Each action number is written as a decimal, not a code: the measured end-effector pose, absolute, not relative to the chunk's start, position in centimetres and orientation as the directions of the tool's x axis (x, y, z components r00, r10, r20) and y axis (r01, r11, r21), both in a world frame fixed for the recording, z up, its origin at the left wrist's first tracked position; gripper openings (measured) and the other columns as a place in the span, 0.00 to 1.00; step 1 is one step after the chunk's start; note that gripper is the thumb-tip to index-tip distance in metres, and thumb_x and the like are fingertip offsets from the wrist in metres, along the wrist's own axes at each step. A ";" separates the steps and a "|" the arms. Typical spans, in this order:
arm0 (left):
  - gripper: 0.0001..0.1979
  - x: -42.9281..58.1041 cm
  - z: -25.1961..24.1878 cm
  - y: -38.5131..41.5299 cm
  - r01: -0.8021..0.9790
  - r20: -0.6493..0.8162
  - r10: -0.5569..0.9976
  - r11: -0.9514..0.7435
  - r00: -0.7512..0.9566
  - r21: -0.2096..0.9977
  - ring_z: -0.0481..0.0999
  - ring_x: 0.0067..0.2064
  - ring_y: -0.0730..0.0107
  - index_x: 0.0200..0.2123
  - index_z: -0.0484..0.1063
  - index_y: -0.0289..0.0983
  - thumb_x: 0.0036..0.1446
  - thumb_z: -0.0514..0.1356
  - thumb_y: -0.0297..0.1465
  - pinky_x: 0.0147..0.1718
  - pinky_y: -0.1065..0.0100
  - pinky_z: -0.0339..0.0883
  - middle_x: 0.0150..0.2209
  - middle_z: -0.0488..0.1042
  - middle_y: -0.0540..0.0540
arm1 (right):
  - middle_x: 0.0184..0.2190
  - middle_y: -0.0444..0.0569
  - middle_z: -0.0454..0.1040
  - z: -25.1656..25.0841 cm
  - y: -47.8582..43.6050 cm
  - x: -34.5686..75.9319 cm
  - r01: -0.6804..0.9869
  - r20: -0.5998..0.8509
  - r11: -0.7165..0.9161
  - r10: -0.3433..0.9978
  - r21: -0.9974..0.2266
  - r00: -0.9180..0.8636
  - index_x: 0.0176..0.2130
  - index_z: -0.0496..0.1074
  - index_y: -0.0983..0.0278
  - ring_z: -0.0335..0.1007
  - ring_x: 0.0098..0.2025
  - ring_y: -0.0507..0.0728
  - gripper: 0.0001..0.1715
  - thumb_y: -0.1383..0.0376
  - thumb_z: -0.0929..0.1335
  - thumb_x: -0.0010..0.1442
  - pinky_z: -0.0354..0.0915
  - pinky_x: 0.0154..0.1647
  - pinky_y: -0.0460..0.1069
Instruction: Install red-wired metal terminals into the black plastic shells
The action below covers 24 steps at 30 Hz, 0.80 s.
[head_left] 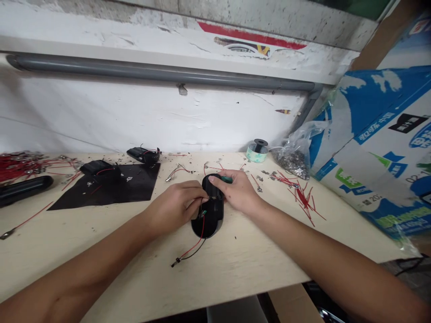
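Observation:
A black oblong plastic casing (215,222) lies on the table in front of me, its hollow side up. My right hand (237,190) grips its far end, thumb on top and fingers round the right side. Something green (226,179) shows between that hand and the casing; its kind is hidden. My left hand (186,202) pinches at the casing's left edge near the middle, and what is between the fingertips is too small to make out. Red and black wires run out of the casing's near end to a small black connector (175,262) on the table.
Left are a black sheet (134,186), more black casings (143,154) and a heap of red wires (20,166). Right are loose red wires (305,199), a tape roll (256,152), a plastic bag of metal bits (294,159) and a large blue-white carton (380,148).

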<state>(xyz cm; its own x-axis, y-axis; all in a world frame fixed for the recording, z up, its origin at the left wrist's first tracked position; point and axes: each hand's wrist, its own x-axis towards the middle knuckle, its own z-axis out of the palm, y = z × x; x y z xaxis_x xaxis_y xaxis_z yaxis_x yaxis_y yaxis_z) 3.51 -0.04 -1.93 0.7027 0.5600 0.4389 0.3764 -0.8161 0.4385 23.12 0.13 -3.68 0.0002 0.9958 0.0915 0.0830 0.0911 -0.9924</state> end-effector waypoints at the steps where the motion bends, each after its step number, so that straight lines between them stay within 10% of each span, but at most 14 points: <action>1: 0.11 3.6 -2.0 0.0 0.371 0.431 0.597 -0.782 0.676 0.501 0.75 0.37 0.69 0.36 0.76 0.37 0.64 0.54 0.24 0.38 0.66 0.68 0.35 0.75 0.46 | 0.25 0.46 0.74 -3.7 0.2 23.2 0.059 0.082 0.082 0.997 -0.995 -0.007 0.33 0.76 0.65 0.66 0.21 0.52 0.19 0.52 0.75 0.52 0.64 0.19 0.46; 7: 0.07 3.7 -2.1 0.2 0.300 0.323 0.814 -0.500 0.482 0.812 0.77 0.36 0.69 0.42 0.71 0.37 0.61 0.56 0.28 0.35 0.65 0.73 0.42 0.73 0.44 | 0.27 0.48 0.76 -3.8 1.2 24.1 0.004 0.119 0.119 0.988 -0.993 0.095 0.35 0.77 0.65 0.69 0.25 0.54 0.21 0.50 0.75 0.51 0.68 0.24 0.48; 13: 0.08 3.8 -2.5 0.6 0.426 0.416 0.781 -0.610 0.466 0.668 0.74 0.41 0.64 0.34 0.73 0.37 0.61 0.54 0.29 0.43 0.59 0.69 0.38 0.73 0.45 | 0.28 0.50 0.76 -3.2 1.4 24.5 0.235 0.371 0.316 0.895 -0.919 0.249 0.34 0.78 0.66 0.70 0.28 0.55 0.21 0.51 0.73 0.54 0.69 0.30 0.50; 24: 0.07 5.0 -3.3 -0.1 0.630 0.438 0.828 -0.555 0.350 0.543 0.76 0.38 0.62 0.36 0.77 0.39 0.55 0.61 0.33 0.38 0.60 0.70 0.36 0.78 0.47 | 0.29 0.48 0.75 -2.9 0.3 23.3 0.105 0.396 0.383 0.859 -0.918 0.325 0.37 0.76 0.66 0.70 0.28 0.55 0.20 0.52 0.76 0.52 0.71 0.30 0.50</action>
<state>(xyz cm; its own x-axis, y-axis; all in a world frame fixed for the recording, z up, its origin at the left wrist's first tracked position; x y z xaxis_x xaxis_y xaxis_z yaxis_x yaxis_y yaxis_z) 4.97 -0.08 -3.27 0.3505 0.8276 0.4384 0.6303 -0.5546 0.5432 23.26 0.31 -2.91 0.3253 0.8587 0.3959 0.1051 0.3833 -0.9176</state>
